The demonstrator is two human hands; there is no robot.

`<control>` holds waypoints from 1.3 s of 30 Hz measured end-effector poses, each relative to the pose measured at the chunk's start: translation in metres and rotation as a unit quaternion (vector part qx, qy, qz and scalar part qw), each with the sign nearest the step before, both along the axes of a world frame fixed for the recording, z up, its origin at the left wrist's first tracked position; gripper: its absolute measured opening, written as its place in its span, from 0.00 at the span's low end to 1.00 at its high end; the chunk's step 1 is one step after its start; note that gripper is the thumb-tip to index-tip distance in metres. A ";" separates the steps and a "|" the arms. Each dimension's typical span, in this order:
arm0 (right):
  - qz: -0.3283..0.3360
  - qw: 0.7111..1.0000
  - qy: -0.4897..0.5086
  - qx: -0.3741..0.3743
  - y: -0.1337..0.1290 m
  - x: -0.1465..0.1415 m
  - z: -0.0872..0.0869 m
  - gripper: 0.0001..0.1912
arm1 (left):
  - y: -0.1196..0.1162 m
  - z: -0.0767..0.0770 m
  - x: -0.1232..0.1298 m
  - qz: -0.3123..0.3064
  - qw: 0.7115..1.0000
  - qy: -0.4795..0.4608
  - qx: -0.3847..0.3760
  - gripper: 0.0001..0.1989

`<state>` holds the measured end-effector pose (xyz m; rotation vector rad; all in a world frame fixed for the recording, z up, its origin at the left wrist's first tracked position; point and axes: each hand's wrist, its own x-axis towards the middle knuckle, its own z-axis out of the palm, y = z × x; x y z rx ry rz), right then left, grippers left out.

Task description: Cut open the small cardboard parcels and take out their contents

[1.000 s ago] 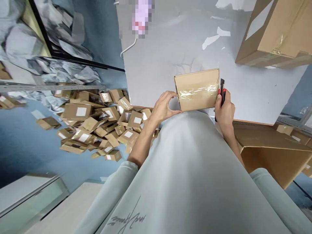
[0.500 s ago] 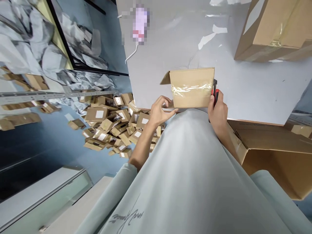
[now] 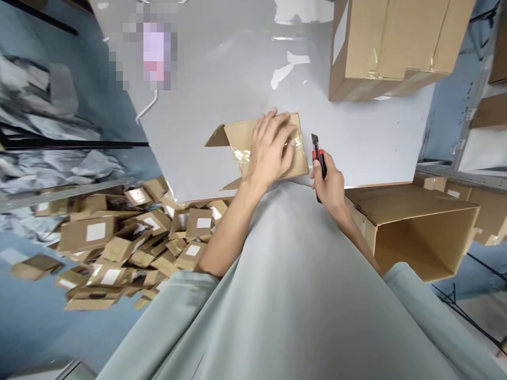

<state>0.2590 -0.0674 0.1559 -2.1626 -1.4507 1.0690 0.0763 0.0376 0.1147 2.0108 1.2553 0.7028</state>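
A small cardboard box (image 3: 241, 132) lies at the near edge of the grey table (image 3: 198, 105), with flaps standing out on its left side and shiny tape across its top. My left hand (image 3: 271, 150) rests on top of this box, its fingers apart and bent over the surface. Just right of the box, my right hand (image 3: 330, 184) is closed around a red and black utility knife (image 3: 320, 161). The knife's tip points away from me, and it does not touch the box.
A large taped carton (image 3: 396, 42) stands at the table's back right. Below the right edge is an open large box (image 3: 415, 248). Many small boxes (image 3: 111, 248) are heaped on the floor at left. A blurred-out device (image 3: 156, 53) with a white cable lies at back left.
My left hand has come up from the box's lower left corner onto its top. My right hand has drawn the knife away from the box's right side. The view has shifted right.
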 end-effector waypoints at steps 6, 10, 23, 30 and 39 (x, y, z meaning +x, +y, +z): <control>0.028 0.999 -0.039 0.018 0.006 -0.005 0.014 0.27 | 0.005 -0.012 0.009 0.000 0.999 -0.034 -0.004 0.20; 0.034 0.997 -0.070 -0.004 0.018 -0.019 0.017 0.27 | 0.006 -0.015 0.004 -0.006 0.998 -0.056 -0.007 0.22; 0.010 0.976 -0.194 -0.099 0.030 -0.051 0.026 0.30 | 0.009 -0.023 0.004 -0.025 0.997 -0.070 -0.035 0.29; -0.014 0.971 -0.222 -0.091 0.030 -0.063 0.022 0.31 | 0.007 -0.026 0.006 -0.045 0.997 -0.068 -0.007 0.35; -0.017 0.956 -0.272 -0.104 0.027 -0.076 0.022 0.34 | 0.007 -0.026 0.005 -0.062 0.992 -0.109 -0.019 0.33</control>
